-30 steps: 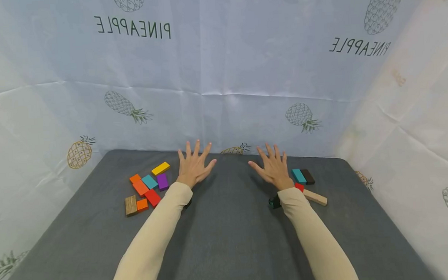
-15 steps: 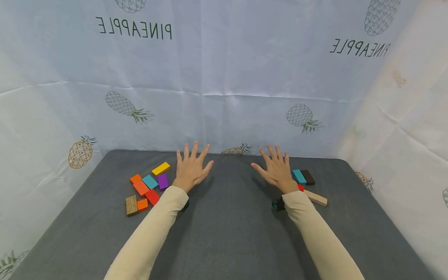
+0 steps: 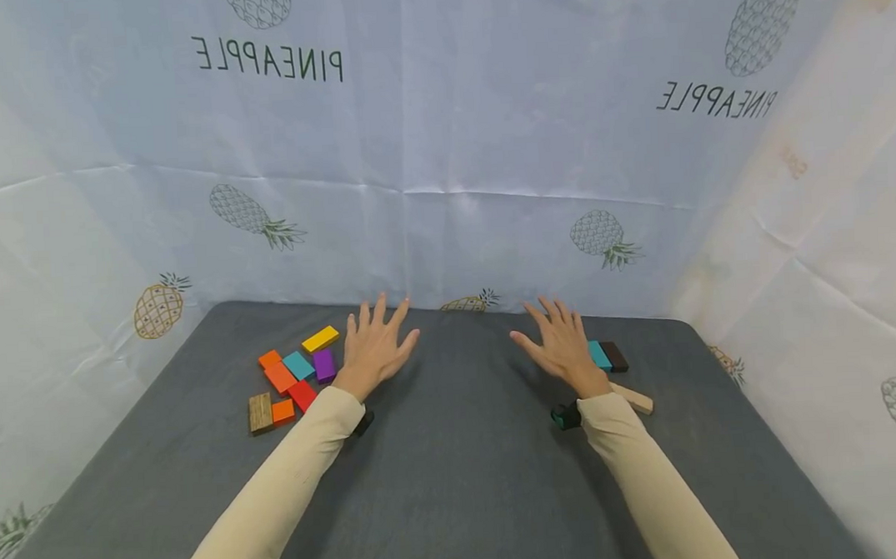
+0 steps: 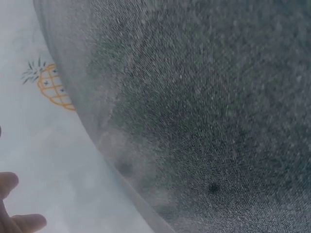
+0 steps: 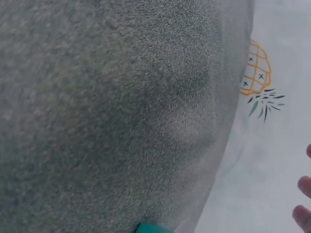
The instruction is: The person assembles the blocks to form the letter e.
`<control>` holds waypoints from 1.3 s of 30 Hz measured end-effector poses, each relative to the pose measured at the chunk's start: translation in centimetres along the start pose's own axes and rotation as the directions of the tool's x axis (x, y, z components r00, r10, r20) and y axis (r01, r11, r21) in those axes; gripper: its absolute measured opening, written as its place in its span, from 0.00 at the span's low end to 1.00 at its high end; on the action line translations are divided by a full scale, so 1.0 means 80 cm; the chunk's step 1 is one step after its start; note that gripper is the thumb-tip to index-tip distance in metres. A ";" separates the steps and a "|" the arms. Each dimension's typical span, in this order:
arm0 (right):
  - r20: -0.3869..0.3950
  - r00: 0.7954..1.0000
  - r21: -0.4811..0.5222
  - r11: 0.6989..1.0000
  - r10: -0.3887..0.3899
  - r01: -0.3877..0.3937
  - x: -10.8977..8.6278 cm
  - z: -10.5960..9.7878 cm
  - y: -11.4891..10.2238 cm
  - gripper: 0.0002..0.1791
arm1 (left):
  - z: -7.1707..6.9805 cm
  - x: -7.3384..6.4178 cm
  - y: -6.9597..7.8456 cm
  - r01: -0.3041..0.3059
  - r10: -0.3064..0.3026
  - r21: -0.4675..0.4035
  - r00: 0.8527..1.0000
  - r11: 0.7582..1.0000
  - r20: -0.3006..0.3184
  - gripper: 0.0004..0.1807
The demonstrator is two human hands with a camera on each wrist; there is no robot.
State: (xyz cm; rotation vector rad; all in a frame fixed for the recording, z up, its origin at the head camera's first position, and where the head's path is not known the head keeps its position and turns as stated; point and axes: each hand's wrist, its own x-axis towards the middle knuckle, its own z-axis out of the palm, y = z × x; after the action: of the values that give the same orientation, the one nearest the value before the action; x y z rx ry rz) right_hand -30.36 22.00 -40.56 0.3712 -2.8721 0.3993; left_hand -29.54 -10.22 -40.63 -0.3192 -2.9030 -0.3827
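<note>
In the head view my left hand (image 3: 374, 354) hovers with spread fingers over the back of the dark grey table (image 3: 448, 463), holding nothing. Just left of it lie colored blocks: a purple block (image 3: 324, 366), a yellow one (image 3: 320, 339), a teal one (image 3: 298, 365) and a red one (image 3: 302, 395). My right hand (image 3: 562, 349), fingers also spread and holding nothing, is above the table's right side. Beside it are a teal block (image 3: 600, 355), a dark brown block (image 3: 614, 356) and a pale wooden block (image 3: 633, 398), partly hidden by the wrist. Only fingertips show in both wrist views.
Further left lie orange blocks (image 3: 279, 377) and a brown wood-grain block (image 3: 260, 414). A white curtain (image 3: 441, 130) printed with pineapples hangs right behind the table's back edge and along both sides. A teal block corner (image 5: 153, 228) shows in the right wrist view.
Both hands have drawn slightly back toward the body and apart, the left one leftward, the right one rightward. The right arm now covers the red block near it. The blocks stay put.
</note>
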 end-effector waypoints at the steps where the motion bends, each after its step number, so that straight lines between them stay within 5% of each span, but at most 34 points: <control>1: -0.001 1.000 0.004 1.000 -0.001 0.001 -0.002 -0.001 0.001 0.39 | 0.000 -0.001 0.000 -0.002 0.002 -0.001 1.000 1.000 -0.003 0.34; 15: 0.002 1.000 0.024 1.000 0.001 -0.001 -0.029 -0.007 0.022 0.37 | -0.001 -0.019 -0.015 0.011 -0.011 -0.009 0.999 1.000 -0.043 0.31; 23: 0.008 1.000 0.009 1.000 0.005 -0.005 -0.036 -0.011 0.030 0.37 | -0.001 -0.025 -0.025 0.028 -0.029 -0.062 1.000 0.998 -0.008 0.31; 39: 0.054 0.998 0.116 0.993 0.025 -0.031 -0.058 -0.022 0.052 0.33 | -0.006 -0.036 -0.047 -0.065 0.059 -0.144 0.997 0.988 -0.043 0.28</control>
State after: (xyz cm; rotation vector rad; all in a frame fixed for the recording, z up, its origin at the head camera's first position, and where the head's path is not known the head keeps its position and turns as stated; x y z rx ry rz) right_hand -26.83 27.42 -41.04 0.3668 -2.9159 0.5722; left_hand -27.58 -14.42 -41.65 -0.4187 -2.8262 -0.5844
